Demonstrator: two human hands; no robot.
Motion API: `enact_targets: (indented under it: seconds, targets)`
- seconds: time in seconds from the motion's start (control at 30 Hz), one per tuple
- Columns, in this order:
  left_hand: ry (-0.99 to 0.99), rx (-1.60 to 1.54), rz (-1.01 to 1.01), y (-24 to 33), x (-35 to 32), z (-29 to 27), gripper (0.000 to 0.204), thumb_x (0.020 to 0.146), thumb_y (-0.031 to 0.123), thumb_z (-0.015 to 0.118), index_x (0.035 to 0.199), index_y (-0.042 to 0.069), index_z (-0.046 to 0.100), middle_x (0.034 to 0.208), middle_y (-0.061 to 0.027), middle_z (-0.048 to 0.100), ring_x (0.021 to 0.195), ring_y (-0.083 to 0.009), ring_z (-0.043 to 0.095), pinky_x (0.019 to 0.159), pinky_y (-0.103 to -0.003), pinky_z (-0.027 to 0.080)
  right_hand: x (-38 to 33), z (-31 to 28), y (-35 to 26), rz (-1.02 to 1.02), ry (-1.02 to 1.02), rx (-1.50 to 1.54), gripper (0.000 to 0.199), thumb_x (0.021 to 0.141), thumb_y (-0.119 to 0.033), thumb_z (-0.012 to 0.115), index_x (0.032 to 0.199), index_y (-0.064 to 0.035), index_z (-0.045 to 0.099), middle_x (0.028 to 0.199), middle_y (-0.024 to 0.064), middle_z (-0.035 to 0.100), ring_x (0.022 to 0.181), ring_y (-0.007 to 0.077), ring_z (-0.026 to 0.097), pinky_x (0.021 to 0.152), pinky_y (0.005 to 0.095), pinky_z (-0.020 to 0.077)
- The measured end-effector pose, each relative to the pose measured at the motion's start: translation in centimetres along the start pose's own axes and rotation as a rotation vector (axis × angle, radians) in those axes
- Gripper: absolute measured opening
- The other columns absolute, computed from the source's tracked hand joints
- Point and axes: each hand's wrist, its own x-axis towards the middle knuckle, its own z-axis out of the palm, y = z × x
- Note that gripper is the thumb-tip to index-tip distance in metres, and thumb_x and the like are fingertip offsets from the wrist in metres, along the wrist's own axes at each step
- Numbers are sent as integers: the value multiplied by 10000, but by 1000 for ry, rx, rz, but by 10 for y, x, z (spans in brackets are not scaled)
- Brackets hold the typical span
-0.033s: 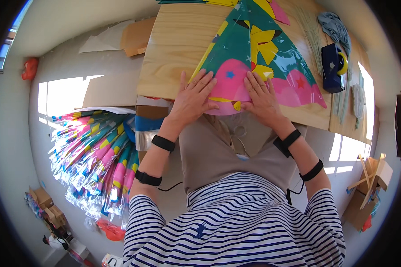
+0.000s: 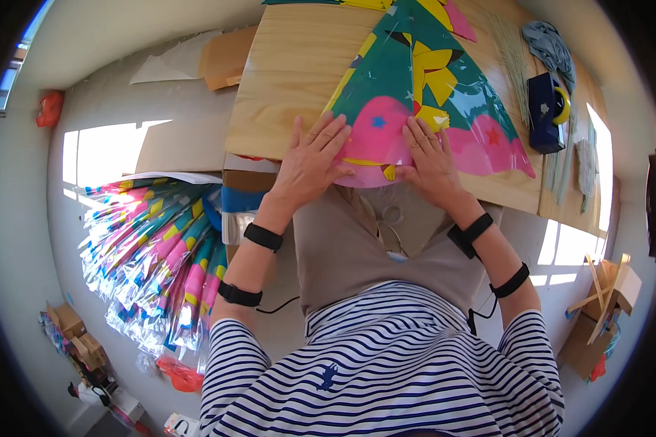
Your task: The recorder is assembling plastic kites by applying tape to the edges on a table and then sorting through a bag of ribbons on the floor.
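Note:
A triangular printed plastic kite sheet, green with pink and yellow figures, lies on the wooden table, its rounded bottom edge toward me. A fold line runs down its middle, and the right half spreads out shiny beside it. My left hand lies flat on the sheet's lower left edge, fingers stretched forward and thumb pointing inward. Opposite it, my right hand rests flat near the middle fold, its fingers also extended. Both palms press on the sheet, and neither hand grips anything.
On the table's right stand a dark blue tape dispenser with a yellow roll, thin rods and a grey cloth. A heap of rolled, plastic-wrapped kites fans out at my left. Cardboard lies beyond it.
My left hand has shifted very slightly to the left on the sheet. My right hand has stayed almost in place.

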Motion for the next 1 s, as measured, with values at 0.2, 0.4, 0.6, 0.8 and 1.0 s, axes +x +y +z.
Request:
enact_targets:
  seconds: [0.2, 0.4, 0.6, 0.8, 1.0]
  targets:
    - [424, -64, -552, -65, -122, -11, 299, 819, 23, 692, 1113, 14, 637, 1167, -163, 651, 1122, -356, 602, 971, -423, 482, 2, -11, -6, -44, 23, -5, 698, 944, -427, 581, 1483, -26, 394, 1561, 141, 365, 1468, 314, 294, 1196, 543, 184]
    - [427, 45, -1049, -64, -277, 19, 188, 802, 8, 674, 987, 21, 642, 957, -146, 660, 900, -336, 648, 808, -411, 516, 3, -21, -13, -76, 135, 39, 526, 954, -268, 616, 1392, 1, 504, 1458, 157, 486, 1366, 359, 417, 1173, 494, 269]
    - [473, -25, -1175, -94, -318, 62, 181, 799, 75, 698, 966, 43, 635, 917, -157, 650, 895, -358, 634, 815, -440, 502, -2, -45, -23, -76, 160, 25, 322, 958, -129, 611, 1243, 21, 608, 1304, 165, 593, 1259, 385, 495, 1088, 463, 383]
    - [465, -184, -1449, -162, -297, 76, 231, 830, 191, 682, 1000, 35, 694, 964, -207, 708, 944, -379, 670, 863, -441, 511, -14, -60, -26, -38, 198, 55, 192, 952, -73, 607, 1099, 47, 634, 1137, 182, 636, 1098, 380, 569, 967, 443, 451]
    - [332, -115, -1558, -214, -336, 69, 277, 802, 251, 711, 947, 15, 713, 981, -214, 714, 963, -388, 675, 866, -450, 518, -29, -68, -26, 1, 179, 15, 140, 968, -37, 563, 1041, 65, 626, 1071, 182, 643, 988, 341, 604, 886, 402, 478]
